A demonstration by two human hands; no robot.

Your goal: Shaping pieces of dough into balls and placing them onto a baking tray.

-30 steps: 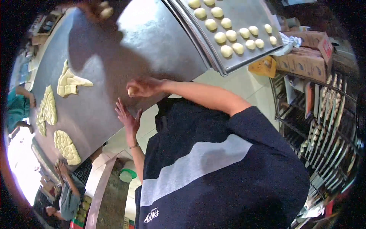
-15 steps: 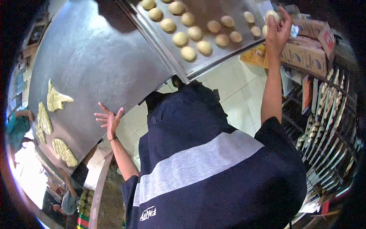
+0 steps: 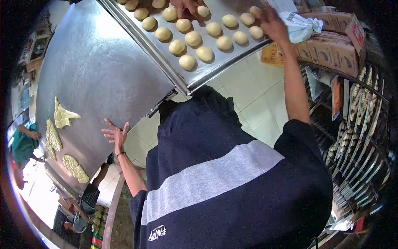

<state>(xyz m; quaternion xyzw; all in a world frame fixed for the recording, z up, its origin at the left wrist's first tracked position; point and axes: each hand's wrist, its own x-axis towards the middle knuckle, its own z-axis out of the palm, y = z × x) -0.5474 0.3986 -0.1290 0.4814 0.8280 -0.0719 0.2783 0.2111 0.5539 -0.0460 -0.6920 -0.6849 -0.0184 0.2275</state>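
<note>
Round pale dough balls (image 3: 205, 53) sit in rows on a metal tray (image 3: 197, 75) at the upper right. My right hand (image 3: 274, 28) is low over the tray's right end, slightly blurred, its fingers closed about a dough ball (image 3: 255, 12) that shows partly beside the fingertips. My left hand (image 3: 117, 136) is open, its fingers spread, at the near edge of the metal table (image 3: 112, 83); it holds nothing. A co-worker's hand (image 3: 188, 7) reaches over the tray from the top, close to another dough ball (image 3: 203, 11).
Flat scored dough pieces (image 3: 74, 168) lie at the table's left. Cardboard boxes (image 3: 329, 52) and a white plastic bag (image 3: 299, 27) stand right of the tray, above a rack (image 3: 352, 133) of loaded trays. Two people (image 3: 24, 141) are at the far left. Floor tiles (image 3: 257, 89) show below the tray.
My right hand has lowered a dough ball toward the tray and moved left. A co-worker's hand has come in at the top. My left hand keeps its place; the view has shifted somewhat.
</note>
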